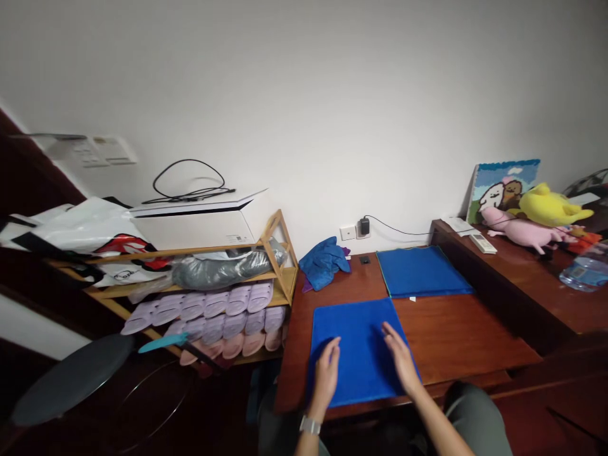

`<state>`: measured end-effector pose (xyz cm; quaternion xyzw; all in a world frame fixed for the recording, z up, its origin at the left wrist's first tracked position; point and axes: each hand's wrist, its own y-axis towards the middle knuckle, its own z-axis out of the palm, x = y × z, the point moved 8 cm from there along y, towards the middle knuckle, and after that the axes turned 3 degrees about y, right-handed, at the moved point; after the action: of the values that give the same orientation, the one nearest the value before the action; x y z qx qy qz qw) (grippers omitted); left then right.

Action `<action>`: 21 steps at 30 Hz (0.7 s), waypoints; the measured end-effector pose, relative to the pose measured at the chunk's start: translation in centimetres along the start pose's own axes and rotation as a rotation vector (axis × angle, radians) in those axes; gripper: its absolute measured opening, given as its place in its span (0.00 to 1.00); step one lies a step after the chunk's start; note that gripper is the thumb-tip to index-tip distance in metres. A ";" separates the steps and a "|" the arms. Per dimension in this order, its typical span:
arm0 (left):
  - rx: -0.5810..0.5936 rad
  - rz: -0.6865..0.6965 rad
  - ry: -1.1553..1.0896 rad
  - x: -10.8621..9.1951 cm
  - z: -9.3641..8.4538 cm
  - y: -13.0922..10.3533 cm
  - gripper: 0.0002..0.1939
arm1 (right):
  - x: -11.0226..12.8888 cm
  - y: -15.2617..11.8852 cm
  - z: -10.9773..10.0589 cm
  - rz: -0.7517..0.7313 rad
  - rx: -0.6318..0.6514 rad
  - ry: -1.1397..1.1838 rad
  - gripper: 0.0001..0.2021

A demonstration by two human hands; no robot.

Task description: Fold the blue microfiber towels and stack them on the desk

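Note:
A blue cloth (358, 354) lies spread flat on the brown wooden desk (456, 335), near its front edge. Over the cloth's left side is my left hand (327, 373), with a watch on the wrist, fingers extended and nothing held. My right hand (400, 358) hovers at the cloth's right side, its fingers also stretched out and holding nothing. Behind and to the right sits another blue cloth stack (420, 272), squared and flat. A crumpled blue cloth (325, 263) with purple fabric under it rests at the desk's back left.
On the left stands a wooden rack (285, 285) with slippers (213, 304) and a white box (199, 225) on top. A round dark stool (73, 380) is at lower left. The raised right-hand surface holds plush toys (522, 231), a remote (483, 244) and a plastic bottle (584, 272).

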<state>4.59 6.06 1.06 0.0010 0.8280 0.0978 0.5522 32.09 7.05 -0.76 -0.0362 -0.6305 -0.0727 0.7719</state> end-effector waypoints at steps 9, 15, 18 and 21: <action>0.150 0.280 0.976 2.9 0.8 -2.3 0.29 | -3.2 -2.7 -0.1 -0.315 0.308 -1.171 0.31; 0.034 0.212 1.091 5.6 -3.1 -2.7 0.31 | -3.8 -0.5 -5.8 -0.223 0.199 -1.348 0.35; 0.039 0.288 1.073 3.0 -0.5 -2.1 0.30 | -3.1 0.0 -4.4 -0.265 0.153 -1.337 0.36; 0.151 0.401 1.015 0.0 4.5 -1.3 0.30 | -2.9 0.1 -0.7 -0.342 0.217 -1.315 0.35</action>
<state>8.89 5.48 -0.80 0.1508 0.9786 0.1295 0.0526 32.22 7.25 -3.78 0.1046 -0.9685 -0.0928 0.2061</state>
